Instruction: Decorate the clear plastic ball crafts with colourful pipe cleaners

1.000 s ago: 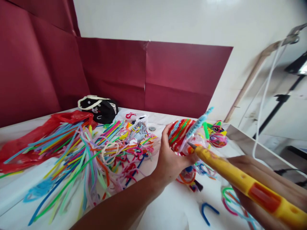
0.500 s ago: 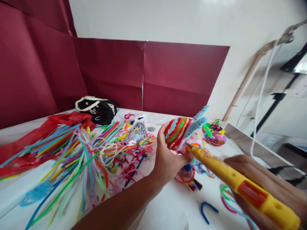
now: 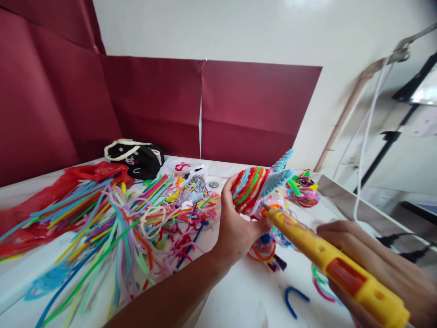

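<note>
My left hand (image 3: 235,228) is closed round a striped, rainbow-coloured pipe-cleaner piece (image 3: 251,189) with light blue, wing-like parts (image 3: 278,182) on its right side. In my right hand (image 3: 372,259) is a yellow glue gun (image 3: 327,257) with a red window. Its dark tip is at the lower right side of the striped piece, close to my left thumb; whether they touch is unclear. Below the piece, a round item with an orange ring (image 3: 262,253) is partly hidden by my left hand. A bent dark blue pipe cleaner (image 3: 293,300) lies on the table in front.
Loose pipe cleaners (image 3: 119,228) and a red plastic bag (image 3: 92,171) cover the left side. A black pouch (image 3: 145,161) stands at the back. Behind the glue gun is another colourful figure (image 3: 303,189). A white cable (image 3: 368,132) hangs at the right.
The view has shifted slightly, moving most things a little left. The glue gun's rear end has swung a little left and down, with its tip still beside the striped piece.
</note>
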Demonstrator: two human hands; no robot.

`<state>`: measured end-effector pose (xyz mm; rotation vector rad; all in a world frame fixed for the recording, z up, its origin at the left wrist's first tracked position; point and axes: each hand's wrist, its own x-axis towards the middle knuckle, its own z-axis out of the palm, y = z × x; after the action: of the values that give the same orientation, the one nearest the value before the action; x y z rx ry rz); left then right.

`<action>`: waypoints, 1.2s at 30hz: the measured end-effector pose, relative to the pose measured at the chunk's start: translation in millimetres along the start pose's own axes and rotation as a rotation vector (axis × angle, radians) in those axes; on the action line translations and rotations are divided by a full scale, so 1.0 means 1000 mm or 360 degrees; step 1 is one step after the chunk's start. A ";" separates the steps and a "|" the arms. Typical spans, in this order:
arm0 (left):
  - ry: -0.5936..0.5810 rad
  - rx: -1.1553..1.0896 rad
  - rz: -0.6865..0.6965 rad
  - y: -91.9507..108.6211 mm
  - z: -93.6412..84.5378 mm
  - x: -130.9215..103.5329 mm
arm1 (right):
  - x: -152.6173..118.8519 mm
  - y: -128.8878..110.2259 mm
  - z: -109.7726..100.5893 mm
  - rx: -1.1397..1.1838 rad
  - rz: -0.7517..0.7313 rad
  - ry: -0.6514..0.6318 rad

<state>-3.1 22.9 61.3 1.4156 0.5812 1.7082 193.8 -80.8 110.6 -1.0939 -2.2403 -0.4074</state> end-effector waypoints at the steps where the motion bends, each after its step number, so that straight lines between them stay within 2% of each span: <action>1: 0.0005 0.0009 0.0002 0.000 0.000 0.000 | -0.001 0.001 0.001 -0.0027 -0.0040 -0.0049; 5: 0.0019 0.0031 0.0023 0.002 0.000 0.000 | -0.002 0.001 0.003 -0.0087 -0.0100 -0.0071; 12: 0.0022 0.0031 0.0027 0.001 -0.001 0.000 | 0.004 -0.006 -0.002 -0.0150 -0.0058 -0.0086; 17: 0.0029 0.0049 0.0062 0.001 -0.001 0.000 | 0.004 -0.007 -0.003 -0.0250 -0.0105 0.0025; 27: 0.0051 0.0133 0.0086 0.001 -0.001 0.000 | -0.003 -0.008 0.000 -0.0251 -0.0113 0.0028; 36: 0.0020 0.0043 0.0071 0.003 -0.001 -0.001 | -0.001 -0.006 -0.001 -0.0211 -0.0085 0.0039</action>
<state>-4.6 20.7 62.6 1.4471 0.5856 1.7514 189.9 -85.8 110.5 -1.0914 -2.2512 -0.5958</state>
